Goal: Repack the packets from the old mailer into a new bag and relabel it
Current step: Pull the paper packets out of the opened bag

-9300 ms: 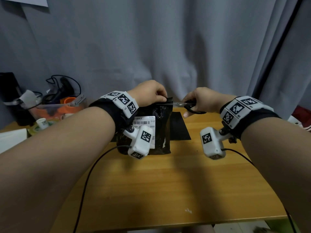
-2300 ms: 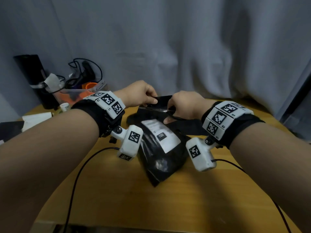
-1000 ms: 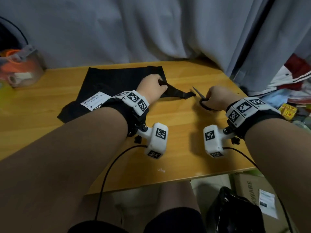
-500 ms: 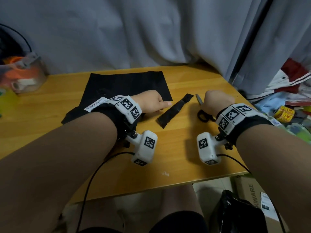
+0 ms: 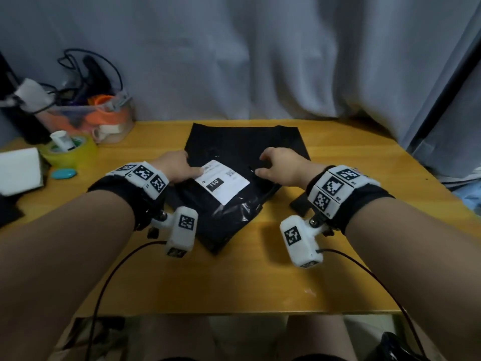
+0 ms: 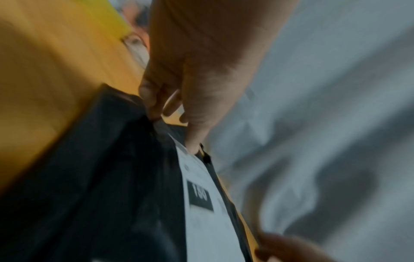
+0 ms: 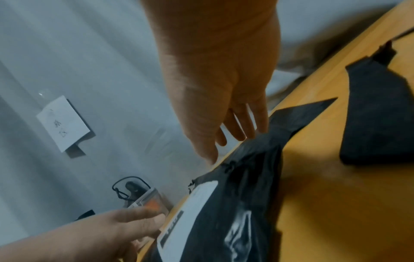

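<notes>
Lying on the table [image 5: 351, 282], the old mailer [image 5: 229, 212] runs diagonally, cut mouth far-right, closed corner near. Left hand [image 5: 174, 166] pinches its far-left edge by the label [image 5: 221, 181]; right hand [image 5: 281, 165], fingers relaxed, touches the mouth.

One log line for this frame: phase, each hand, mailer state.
phase: opening old mailer | left hand: pinching top edge | right hand: fingers on top edge | new bag: flat behind

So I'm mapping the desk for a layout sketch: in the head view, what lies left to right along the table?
White box → yellow tape roll → left hand → white label on the old mailer → right hand.
</notes>
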A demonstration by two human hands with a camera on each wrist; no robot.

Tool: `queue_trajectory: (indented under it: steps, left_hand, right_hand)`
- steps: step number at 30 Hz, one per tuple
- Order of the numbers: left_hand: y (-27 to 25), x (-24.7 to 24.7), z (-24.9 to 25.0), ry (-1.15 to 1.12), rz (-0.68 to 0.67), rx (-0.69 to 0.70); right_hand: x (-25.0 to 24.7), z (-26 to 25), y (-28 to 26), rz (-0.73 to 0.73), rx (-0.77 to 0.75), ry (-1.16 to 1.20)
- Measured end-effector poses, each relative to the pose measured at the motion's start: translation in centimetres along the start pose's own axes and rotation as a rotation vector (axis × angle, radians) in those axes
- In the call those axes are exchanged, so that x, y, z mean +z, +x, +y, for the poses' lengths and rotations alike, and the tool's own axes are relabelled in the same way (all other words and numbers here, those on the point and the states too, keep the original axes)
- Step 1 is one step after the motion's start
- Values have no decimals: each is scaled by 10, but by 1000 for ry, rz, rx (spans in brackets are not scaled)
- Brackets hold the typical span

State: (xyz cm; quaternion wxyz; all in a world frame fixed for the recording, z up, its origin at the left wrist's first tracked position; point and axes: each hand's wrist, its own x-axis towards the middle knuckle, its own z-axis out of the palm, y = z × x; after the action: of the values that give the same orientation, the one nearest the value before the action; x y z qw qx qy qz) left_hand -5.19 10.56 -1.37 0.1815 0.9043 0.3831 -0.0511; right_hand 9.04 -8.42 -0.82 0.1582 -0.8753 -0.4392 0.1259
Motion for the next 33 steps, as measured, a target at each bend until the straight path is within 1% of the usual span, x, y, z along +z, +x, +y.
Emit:
queue_trajectory:
  steps: [1, 3, 5, 7, 9, 11, 12, 13, 14, 16, 17, 18, 19, 21, 23, 26, 28, 30, 31, 33]
  left_hand:
    - [1, 2, -6, -103, -40, -41]
    - [5, 4, -13, -277, -64, -81]
    - [9, 4, -14, -356, -51, -88]
    - [10, 4, -11, -387, -23, -78]
    - [12, 1, -8, -377, 64, -10]
    - [12, -5, -5, -395, 200, 120]
    - [9, -10, -2, -418, 247, 194]
    - [6, -16, 4, -429, 279, 267]
    - [3, -22, 10, -414, 299, 336]
    - [-1, -33, 21, -330, 343, 462]
    - [-3, -38, 27, -281, 362, 510]
    - [-6, -43, 32, -240, 374, 560]
    - [-8, -47, 38, -209, 373, 612]
    - [-14, -56, 47, -178, 354, 707]
    - [-20, -64, 54, -142, 363, 797]
    - [-29, -74, 60, -19, 448, 936]
    - [-35, -77, 61, 142, 500, 1017]
    - [-37, -77, 59, 297, 551, 1051]
    - [-39, -76, 59, 335, 571, 1052]
    - [-42, -70, 59, 352, 578, 1050]
  right_hand:
    - [6, -4, 3, -31, 10, 7]
    - [16, -11, 10, -77, 26, 17]
    - [21, -15, 14, -108, 31, 15]
    - [23, -15, 17, -104, 19, 15]
    - [20, -13, 16, -111, 7, 13]
    - [16, -10, 12, -178, -3, 53]
    - [14, -9, 10, -204, -3, 77]
    - [11, -9, 8, -192, -12, 85]
    - [7, -8, 8, -130, -33, 75]
    - [-3, -5, 9, 110, -80, 25]
    - [-8, -4, 9, 228, -91, 61]
    - [-14, -3, 10, 308, -86, 150]
    - [-20, -2, 12, 345, -72, 259]
    - [-32, -3, 10, 339, -42, 435]
    - [-42, -5, 6, 322, -33, 514]
    - [-47, -8, 1, 259, 13, 594]
    - [-42, -7, 1, 225, 83, 604]
    - [-33, -3, 1, 206, 164, 550]
    - [-28, 0, 2, 201, 197, 538]
    - [-21, 3, 0, 178, 246, 623]
